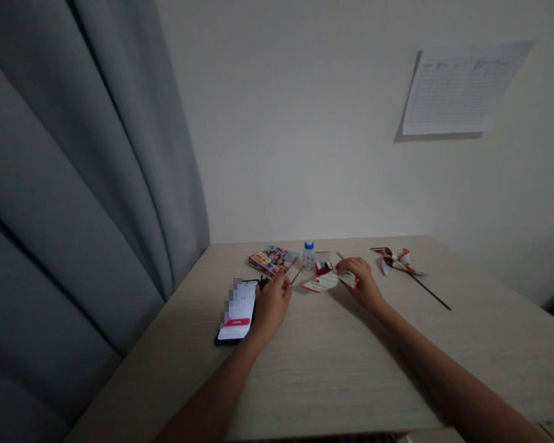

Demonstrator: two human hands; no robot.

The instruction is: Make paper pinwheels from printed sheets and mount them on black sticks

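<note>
My left hand (273,303) is closed in a pinch beside the phone, and a thin dark stick (297,275) extends from its fingertips toward the back. My right hand (361,284) is closed on a piece of printed paper (322,283), white with red and green markings, which lies partly under its fingers. Behind the right fingers the tip of another thin stick pokes out. Just beyond the paper are a small red box (324,268) and a white bottle with a blue cap (308,257). A paper pinwheel (399,263) on a dark stick lies to the right.
A smartphone (237,315) with a lit screen lies left of my left hand. Behind it sits a stack of colourful booklets (273,259). The pale wooden table (314,375) meets a white wall bearing a printed sheet (459,92). A grey curtain (87,184) hangs at left.
</note>
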